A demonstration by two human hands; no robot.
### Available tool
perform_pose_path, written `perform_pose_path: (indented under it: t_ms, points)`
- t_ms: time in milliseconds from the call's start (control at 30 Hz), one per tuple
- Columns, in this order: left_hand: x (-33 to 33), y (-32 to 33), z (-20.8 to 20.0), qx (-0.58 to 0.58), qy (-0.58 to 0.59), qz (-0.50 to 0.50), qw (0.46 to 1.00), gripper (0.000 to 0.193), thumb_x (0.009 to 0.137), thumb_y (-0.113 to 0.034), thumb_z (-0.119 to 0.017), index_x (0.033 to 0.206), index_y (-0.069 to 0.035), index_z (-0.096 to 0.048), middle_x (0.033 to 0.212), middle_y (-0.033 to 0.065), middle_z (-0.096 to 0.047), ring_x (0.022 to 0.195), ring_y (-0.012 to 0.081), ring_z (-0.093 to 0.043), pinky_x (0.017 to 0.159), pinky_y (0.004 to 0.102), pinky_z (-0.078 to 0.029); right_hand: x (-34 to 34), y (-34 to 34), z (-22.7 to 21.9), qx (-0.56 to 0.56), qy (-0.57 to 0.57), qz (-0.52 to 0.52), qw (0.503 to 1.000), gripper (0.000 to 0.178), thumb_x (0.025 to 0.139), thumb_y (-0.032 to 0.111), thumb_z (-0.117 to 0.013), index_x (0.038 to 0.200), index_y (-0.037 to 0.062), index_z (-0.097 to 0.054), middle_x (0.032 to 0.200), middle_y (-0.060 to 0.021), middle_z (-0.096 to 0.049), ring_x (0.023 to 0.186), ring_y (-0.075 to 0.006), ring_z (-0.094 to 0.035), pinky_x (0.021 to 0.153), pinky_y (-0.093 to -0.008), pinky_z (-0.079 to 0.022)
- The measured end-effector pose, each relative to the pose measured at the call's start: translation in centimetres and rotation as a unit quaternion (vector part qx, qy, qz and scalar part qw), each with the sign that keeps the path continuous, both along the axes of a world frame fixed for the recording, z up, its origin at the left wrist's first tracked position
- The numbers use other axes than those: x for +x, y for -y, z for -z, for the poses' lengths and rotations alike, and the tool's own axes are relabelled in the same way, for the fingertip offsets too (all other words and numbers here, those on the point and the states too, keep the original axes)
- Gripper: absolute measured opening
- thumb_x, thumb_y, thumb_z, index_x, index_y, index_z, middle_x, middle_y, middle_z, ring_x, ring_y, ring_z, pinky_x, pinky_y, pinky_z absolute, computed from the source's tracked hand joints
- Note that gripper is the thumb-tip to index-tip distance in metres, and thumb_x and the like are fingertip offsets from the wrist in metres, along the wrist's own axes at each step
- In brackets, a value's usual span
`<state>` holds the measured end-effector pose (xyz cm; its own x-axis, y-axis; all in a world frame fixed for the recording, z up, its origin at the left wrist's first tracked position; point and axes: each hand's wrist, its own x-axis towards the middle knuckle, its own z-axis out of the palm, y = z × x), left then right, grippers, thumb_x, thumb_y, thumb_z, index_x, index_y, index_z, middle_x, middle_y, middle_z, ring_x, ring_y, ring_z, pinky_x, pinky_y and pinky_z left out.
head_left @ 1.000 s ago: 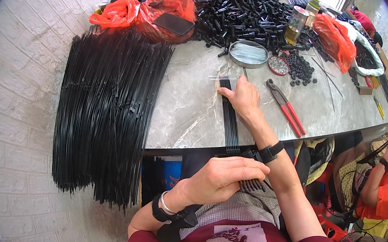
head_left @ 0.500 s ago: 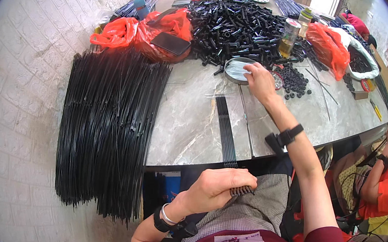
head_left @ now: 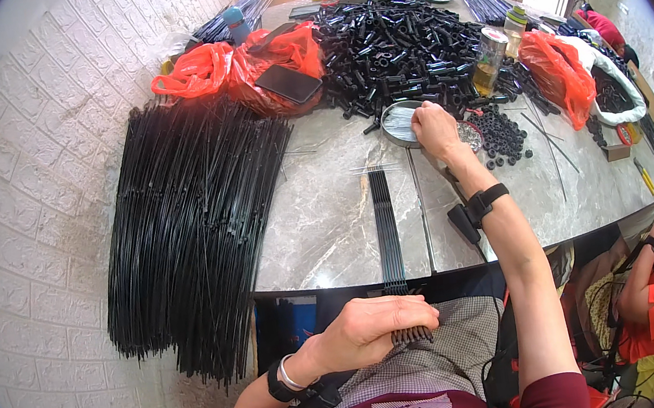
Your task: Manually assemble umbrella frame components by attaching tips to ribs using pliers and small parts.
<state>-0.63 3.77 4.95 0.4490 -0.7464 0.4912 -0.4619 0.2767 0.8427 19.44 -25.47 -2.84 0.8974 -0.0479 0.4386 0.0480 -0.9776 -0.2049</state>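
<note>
My left hand [head_left: 372, 328] is closed around the near ends of a flat row of thin black rods [head_left: 387, 233], just off the table's front edge. The rods lie side by side and run away from me over the tabletop. Thin pale wires [head_left: 376, 169] lie crosswise at their far ends. Further off, my right hand [head_left: 438, 131] reaches into a round metal tin [head_left: 390, 141] of fine silvery wires [head_left: 397, 122]. Its fingers are bent together at the tin's right side; whatever they pinch is too small or hidden to see.
A thick stack of black rods [head_left: 191, 238] covers the table's left. Behind the tin rises a heap of black tubes [head_left: 397, 46], with small black caps [head_left: 503, 139] to its right. Red bags [head_left: 557, 79], a phone [head_left: 289, 84] and bottles [head_left: 488, 63] stand around. Other people sit across and at right.
The view has shifted slightly. My right hand stays at the tin, its fingers drawn closer together, and my left hand keeps its hold on the rods.
</note>
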Motion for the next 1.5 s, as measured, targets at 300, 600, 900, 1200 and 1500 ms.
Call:
perform_pose_path:
  t_ms: [300,600,900,1200,1500]
  points:
    - [-0.5,-0.8,0.1,0.041,-0.044,-0.064,0.996,0.023,0.083,0.011,-0.059,0.102,0.001,-0.067,0.099,0.0121,-0.071,0.096,0.0240,-0.069,0.089,0.0352,-0.053,-3.8,-2.8,-3.8,0.420,0.007,-0.154,0.894,0.011,0.085,0.007,-0.064,0.089,-0.0028,-0.064,0.077,-0.0080,-0.066,0.069,-0.0155,-0.064,0.066,-0.0279,-0.050]
    - [0.0,1.0,-0.4,0.019,-0.070,-0.078,0.994,0.015,0.092,-0.001,-0.057,0.102,0.002,-0.068,0.098,0.0101,-0.071,0.093,0.0168,-0.067,0.083,0.0277,-0.053,-26.1,-6.6,-14.8,0.293,0.051,-0.247,0.922,0.009,0.080,-0.004,-0.065,0.088,-0.0004,-0.063,0.087,-0.0086,-0.059,0.078,-0.0165,-0.059,0.067,-0.0280,-0.047]
    - [-0.9,1.8,-0.4,0.003,-0.084,-0.087,0.993,0.018,0.094,-0.003,-0.055,0.105,0.001,-0.068,0.100,0.0091,-0.071,0.094,0.0154,-0.066,0.084,0.0271,-0.052,-29.6,-8.7,-14.9,0.197,0.113,-0.229,0.947,0.017,0.075,-0.003,-0.067,0.092,0.0033,-0.067,0.082,-0.0101,-0.055,0.075,-0.0257,-0.056,0.064,-0.0342,-0.046]
    - [-0.6,2.0,-0.4,0.009,-0.073,-0.085,0.994,0.018,0.093,-0.002,-0.056,0.106,0.000,-0.068,0.099,0.0083,-0.071,0.093,0.0147,-0.066,0.083,0.0269,-0.052,-29.4,-8.6,-15.1,0.172,0.127,-0.220,0.952,0.017,0.075,-0.003,-0.066,0.091,0.0038,-0.066,0.081,-0.0091,-0.054,0.075,-0.0254,-0.055,0.064,-0.0346,-0.046]
    - [-0.5,2.1,-0.4,0.006,-0.065,-0.084,0.994,0.016,0.092,-0.003,-0.058,0.104,0.001,-0.068,0.097,0.0088,-0.071,0.093,0.0160,-0.067,0.083,0.0276,-0.052,-29.4,-8.5,-15.5,0.140,0.131,-0.230,0.954,0.018,0.074,-0.004,-0.066,0.090,0.0046,-0.066,0.080,-0.0085,-0.054,0.074,-0.0247,-0.055,0.064,-0.0348,-0.045]
